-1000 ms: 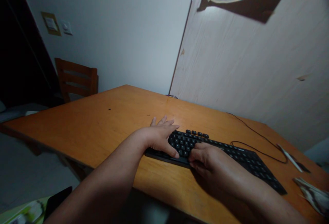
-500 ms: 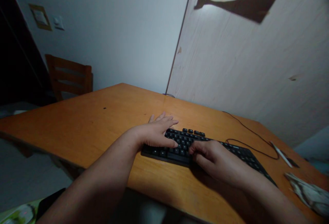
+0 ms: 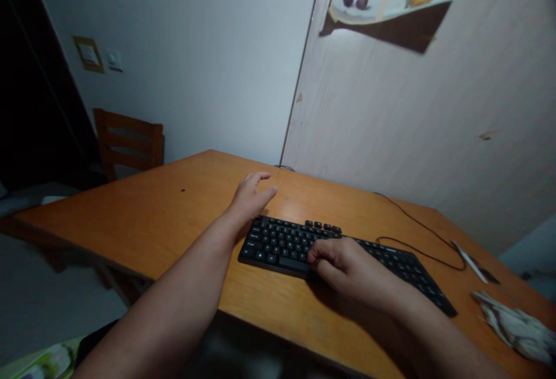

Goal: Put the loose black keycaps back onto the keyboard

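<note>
A black keyboard (image 3: 282, 246) lies slanted on the wooden table, its right part partly covered by my right hand and forearm. My right hand (image 3: 336, 260) is over its middle, by the space bar, with fingers curled and pinched together. Whatever is between those fingertips, if anything, is hidden. Beyond the keyboard's back left corner is my left hand (image 3: 254, 193), thumb and forefinger apart and nothing visible between them. Several small black keys (image 3: 322, 226) form a row at the back edge; I cannot tell whether they are loose.
A black cable (image 3: 428, 229) loops over the table (image 3: 182, 222) behind the keyboard. On the right are a white stick-like item (image 3: 469, 261) and a crumpled cloth (image 3: 512, 321). A tiny black piece (image 3: 183, 190) lies at left. A wooden chair (image 3: 130, 140) stands beyond, near the wall.
My left hand has lifted off the keyboard's left keys and moved away towards the back, uncovering them. My right hand stays curled over the keyboard's middle. The view has shifted slightly.
</note>
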